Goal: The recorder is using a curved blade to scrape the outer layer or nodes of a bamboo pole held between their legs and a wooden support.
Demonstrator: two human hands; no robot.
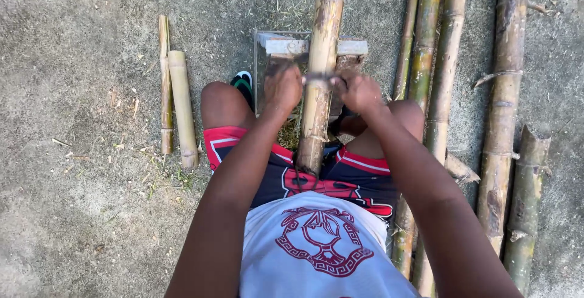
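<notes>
Across bamboo pole (319,91): both hands (blade (318,77) between)

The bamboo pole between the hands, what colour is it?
Tan-yellow bamboo pole with dark brown blotches; head view.

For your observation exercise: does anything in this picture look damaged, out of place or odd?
Mostly no. The far-right bamboo piece has a jagged, broken top end, and plant scraps litter the ground beneath the bamboo pole both hands work on.

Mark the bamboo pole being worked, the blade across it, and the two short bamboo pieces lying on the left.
bamboo pole (320,36): head view, upper shaft above the hands.
blade (319,76): head view, middle, across the pole.
short bamboo pieces (181,103): head view, thicker piece's middle.
</notes>
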